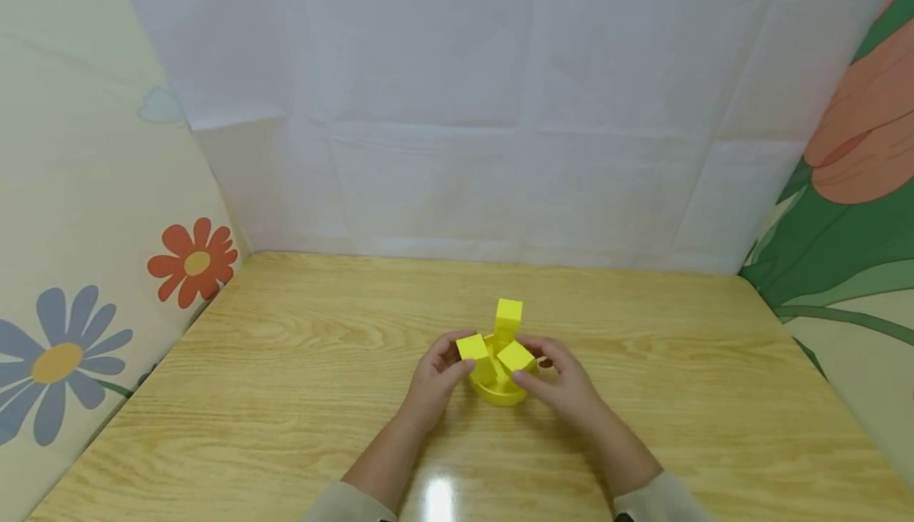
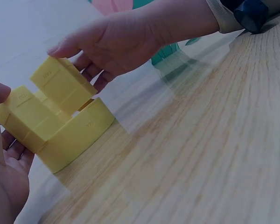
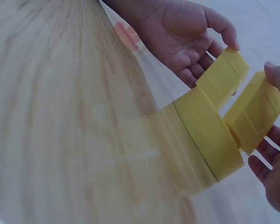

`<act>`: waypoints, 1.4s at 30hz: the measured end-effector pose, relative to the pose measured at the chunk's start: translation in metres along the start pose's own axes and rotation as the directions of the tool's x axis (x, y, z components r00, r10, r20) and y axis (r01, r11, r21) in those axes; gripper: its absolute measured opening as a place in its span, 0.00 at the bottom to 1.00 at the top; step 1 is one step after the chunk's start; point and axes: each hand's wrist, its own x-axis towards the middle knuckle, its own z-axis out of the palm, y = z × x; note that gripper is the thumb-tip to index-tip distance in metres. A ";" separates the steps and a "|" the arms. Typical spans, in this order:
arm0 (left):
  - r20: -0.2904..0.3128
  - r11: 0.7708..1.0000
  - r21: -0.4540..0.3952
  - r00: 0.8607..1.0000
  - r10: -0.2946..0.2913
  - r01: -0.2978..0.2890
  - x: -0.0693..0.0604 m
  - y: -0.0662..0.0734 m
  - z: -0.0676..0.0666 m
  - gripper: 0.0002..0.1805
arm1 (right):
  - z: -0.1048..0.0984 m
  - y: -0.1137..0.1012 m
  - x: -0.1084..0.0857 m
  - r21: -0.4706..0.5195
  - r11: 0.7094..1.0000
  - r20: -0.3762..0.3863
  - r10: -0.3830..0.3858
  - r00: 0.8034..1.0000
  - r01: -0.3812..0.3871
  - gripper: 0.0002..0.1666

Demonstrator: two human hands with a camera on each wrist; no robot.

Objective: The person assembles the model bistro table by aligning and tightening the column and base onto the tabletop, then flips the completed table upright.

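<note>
A round yellow base (image 1: 500,398) with a low curved wall rests on the wooden table. Three yellow rectangular blocks rise from it: a left block (image 1: 474,354), a right block (image 1: 516,356) and a rear block (image 1: 509,316). My left hand (image 1: 430,385) pinches the left block, thumb at its top and fingers along its outer side. On the other side, my right hand (image 1: 569,389) grips the right block the same way. Both held blocks lean outward in the wrist views. Neither hand touches the rear block. How the blocks join the base inside is hidden.
The wooden table (image 1: 286,419) ends at a white cloth backdrop (image 1: 457,149). Flower-patterned panels stand at the left (image 1: 86,189) and right (image 1: 857,228). A dark band (image 2: 252,15) circles the right wrist.
</note>
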 end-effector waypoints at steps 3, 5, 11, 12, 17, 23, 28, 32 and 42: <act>0.002 1.000 0.000 1.000 -0.005 0.005 0.000 -0.001 0.000 0.22 | 0.004 -0.002 0.002 0.015 1.000 -0.013 0.018 1.000 -0.018 0.27; 0.002 1.000 0.002 1.000 -0.008 0.008 0.000 -0.001 -0.001 0.22 | 0.006 -0.002 0.004 0.029 0.999 -0.031 0.041 0.999 -0.040 0.27; 0.000 1.000 0.000 1.000 -0.014 0.014 0.000 -0.001 -0.001 0.22 | 0.009 -0.002 0.009 0.051 0.994 -0.109 0.106 0.988 -0.101 0.23; 0.000 1.000 -0.003 1.000 -0.013 0.013 0.000 -0.001 0.000 0.22 | 0.009 -0.001 0.009 0.053 0.994 -0.116 0.105 0.988 -0.100 0.22; -0.005 1.000 -0.010 1.000 -0.008 0.008 0.001 -0.001 0.000 0.22 | 0.008 -0.002 0.008 0.052 0.996 -0.137 0.080 0.987 -0.074 0.19; -0.006 1.000 -0.005 1.000 -0.013 0.013 0.001 -0.001 0.000 0.22 | 0.007 0.000 0.009 0.041 0.994 -0.151 0.109 0.983 -0.104 0.25; -0.004 1.000 0.002 1.000 -0.011 0.011 0.002 -0.001 0.000 0.22 | 0.007 0.001 0.009 0.043 0.995 -0.144 0.091 0.985 -0.086 0.30; 0.000 1.000 0.001 1.000 -0.012 0.012 0.002 -0.002 -0.001 0.22 | 0.006 0.000 0.010 0.017 0.998 -0.105 0.067 0.992 -0.066 0.30; -0.003 1.000 -0.007 1.000 -0.007 0.007 0.000 0.000 0.000 0.22 | 0.004 0.000 0.015 0.014 0.994 -0.045 0.112 0.993 -0.111 0.27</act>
